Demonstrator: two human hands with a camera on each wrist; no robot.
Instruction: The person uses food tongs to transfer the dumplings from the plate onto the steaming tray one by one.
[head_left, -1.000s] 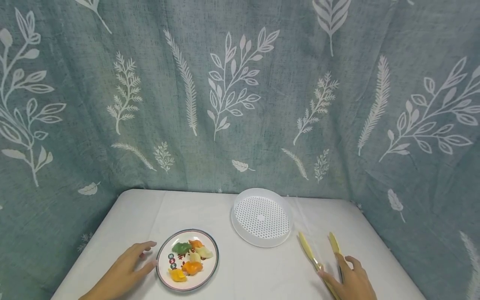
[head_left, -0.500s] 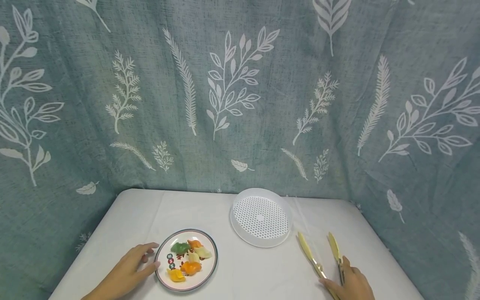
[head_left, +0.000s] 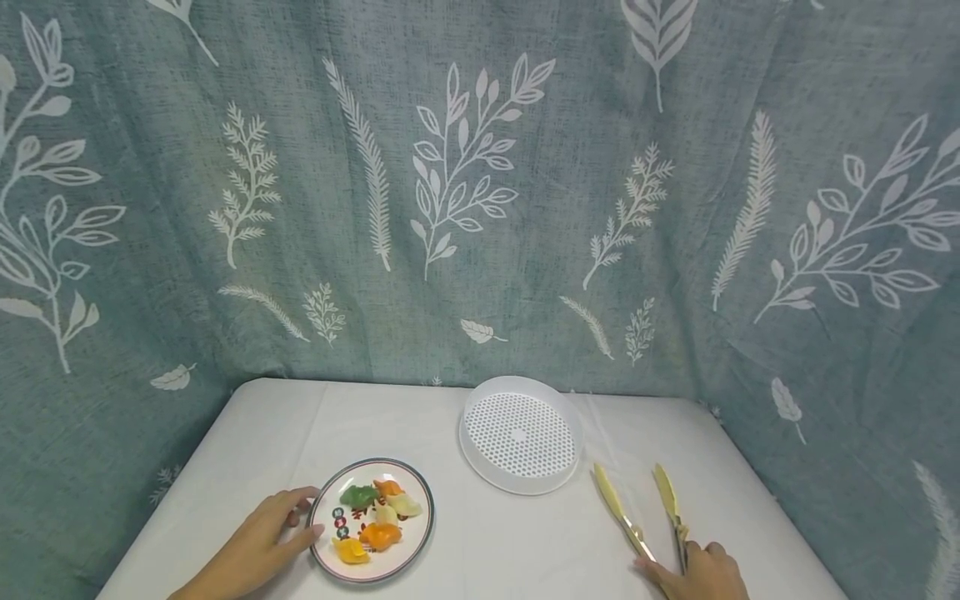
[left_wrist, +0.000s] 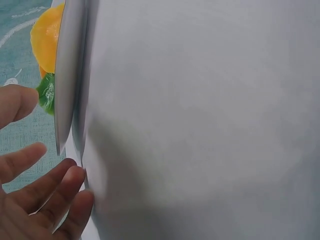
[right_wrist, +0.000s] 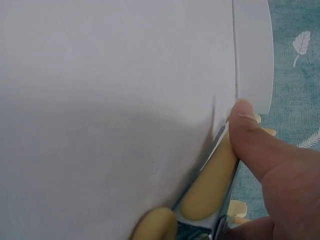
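My left hand (head_left: 262,537) is beside a white, dark-rimmed plate (head_left: 423,546), its thumb and index tips at the left rim. In the left wrist view the fingers (left_wrist: 70,182) are spread and relaxed near the plate's edge (left_wrist: 70,75). On the plate lie several dumpling-shaped pieces: green (head_left: 360,497), orange (head_left: 381,536), yellow (head_left: 351,550) and cream (head_left: 405,505). At lower right, my right hand (head_left: 708,575) grips a pair of tongs (head_left: 630,533) with yellow ends and metal arms, spread apart on the table. The right wrist view shows the thumb (right_wrist: 247,130) against one arm by a yellow grip (right_wrist: 210,185).
A white, round perforated tray (head_left: 517,479) with a raised rim stands at the back middle of the white-covered table (head_left: 480,550). A green leaf-patterned curtain (head_left: 480,208) hangs behind and at both sides.
The right hand has drawn back toward the near edge along the tongs, its fingers curling in. The left hand has edged right, its thumb now over the plate's rim.
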